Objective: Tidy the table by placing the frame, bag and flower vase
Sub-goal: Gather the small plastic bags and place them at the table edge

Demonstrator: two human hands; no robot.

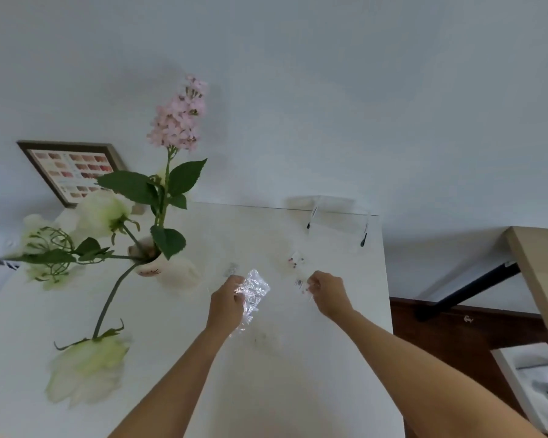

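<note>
On the white table (298,390) my left hand (227,306) grips a crinkled clear plastic bag (253,294) just above the surface. My right hand (328,294) pinches a small clear packet with a label (301,284) to the right of the bag. A small white flower vase (149,267) stands left of my hands, holding white blooms and a tall pink flower spike (179,116). A dark-rimmed picture frame (72,170) leans against the wall at the far left behind the flowers.
A clear acrylic stand (339,213) with two black clips sits at the table's far edge by the wall. Another small clear packet (296,260) lies beyond my right hand. A wooden table (541,279) and a white box (532,380) are at the right.
</note>
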